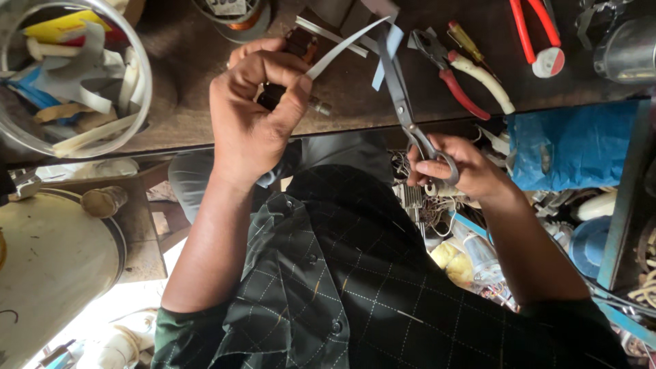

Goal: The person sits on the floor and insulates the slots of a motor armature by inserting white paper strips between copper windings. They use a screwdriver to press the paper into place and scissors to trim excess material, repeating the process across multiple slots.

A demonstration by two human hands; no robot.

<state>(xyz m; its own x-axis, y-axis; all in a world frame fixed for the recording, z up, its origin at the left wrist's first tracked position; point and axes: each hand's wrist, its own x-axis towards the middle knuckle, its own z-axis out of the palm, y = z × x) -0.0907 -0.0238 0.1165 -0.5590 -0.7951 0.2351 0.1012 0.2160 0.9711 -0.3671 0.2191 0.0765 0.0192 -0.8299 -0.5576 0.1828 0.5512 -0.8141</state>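
Our left fingers (294,92) pinch a thin white paper strip (345,44) against a small dark block (287,68); the strip runs up and rightward into the blades of grey steel scissors (403,102), gripped by our right hand (458,167) over the counter (205,102).

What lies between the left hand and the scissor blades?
In the head view, a thin white paper strip spans from the left hand to the grey metal scissors in the right hand.
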